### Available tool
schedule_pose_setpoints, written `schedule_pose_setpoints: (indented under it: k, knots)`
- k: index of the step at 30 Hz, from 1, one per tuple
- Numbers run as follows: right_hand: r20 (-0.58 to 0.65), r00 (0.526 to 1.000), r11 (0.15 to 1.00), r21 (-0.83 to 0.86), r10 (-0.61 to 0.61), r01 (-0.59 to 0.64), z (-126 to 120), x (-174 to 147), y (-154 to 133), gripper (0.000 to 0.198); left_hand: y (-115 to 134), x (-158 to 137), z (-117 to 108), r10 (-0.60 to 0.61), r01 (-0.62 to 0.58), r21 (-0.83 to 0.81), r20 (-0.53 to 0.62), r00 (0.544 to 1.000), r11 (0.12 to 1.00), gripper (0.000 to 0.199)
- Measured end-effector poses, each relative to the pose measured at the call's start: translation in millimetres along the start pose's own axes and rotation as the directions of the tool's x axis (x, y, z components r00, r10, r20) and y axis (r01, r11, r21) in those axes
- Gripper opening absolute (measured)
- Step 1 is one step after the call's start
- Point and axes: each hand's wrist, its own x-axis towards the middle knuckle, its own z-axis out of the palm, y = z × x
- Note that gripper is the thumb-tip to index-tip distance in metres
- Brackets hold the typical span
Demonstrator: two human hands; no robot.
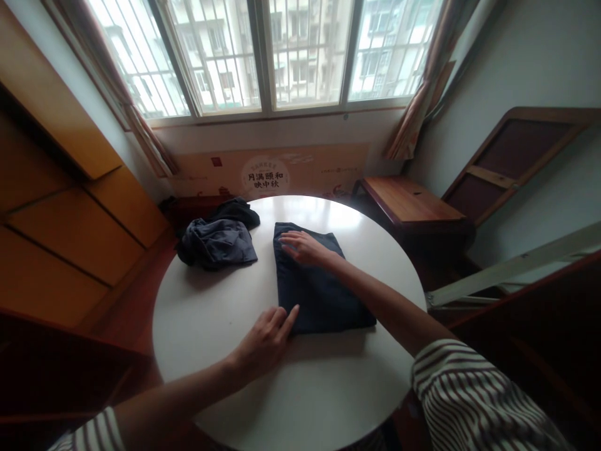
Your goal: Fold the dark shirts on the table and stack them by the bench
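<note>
Now a crumpled grey cloth (218,241) is seen at the left of the round white surface (211,313). Beside it, the folded dark cloth (317,288) is pressed flat by the left hand (263,341) and right hand (305,247), fingers loose. Behind, "月满颐和 映中秋" is printed on a box (265,172).

head view, looking down, table (225,313) close

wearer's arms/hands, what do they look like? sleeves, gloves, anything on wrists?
Both hands are bare, no gloves: left hand, right hand. Forearms are uncovered. Short sleeves, white with dark stripes, show at the bottom edge: right sleeve, left sleeve. No watch, rings or wristbands can be seen.
</note>
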Motion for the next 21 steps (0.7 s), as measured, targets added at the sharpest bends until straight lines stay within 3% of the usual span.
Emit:
schedule_pose_setpoints:
  k: [2, 6, 9, 14, 18, 21]
  knots:
    - [0.087, 0.996, 1.0, -0.006, -0.025, 0.026, 16, 13, -7, 0.051, -2, -2, 3, 0.022, -0.023, 0.021, 0.047, 0.999, 1.0, 0.052]
    - [0.189, 0.967, 0.985, -0.04, 0.17, -0.165, 41, 31, 2, 0.061, -1, 3, 1, 0.207, -0.224, 0.115, 0.145, 0.968, 0.968, 0.048]
    - [0.188, 0.955, 0.974, -0.051, 0.228, -0.222, 48, 40, 14, 0.063, -1, 9, -9, 0.3, -0.329, 0.172, 0.176, 0.938, 0.928, 0.041]
    - [0.259, 0.939, 0.974, -0.046, 0.226, -0.221, 43, 49, 24, 0.066, 2, 30, -31, 0.295, -0.322, 0.108, 0.212, 0.932, 0.94, 0.031]
    - [0.354, 0.913, 0.979, -0.057, 0.204, -0.196, 36, 55, 27, 0.061, 13, 72, -27, 0.228, -0.228, -0.021, 0.158, 0.961, 0.973, 0.06]
    - [0.377, 0.906, 0.981, -0.057, 0.193, -0.185, 34, 58, 30, 0.059, 19, 108, -3, 0.287, -0.282, -0.078, 0.066, 0.956, 0.956, 0.077]
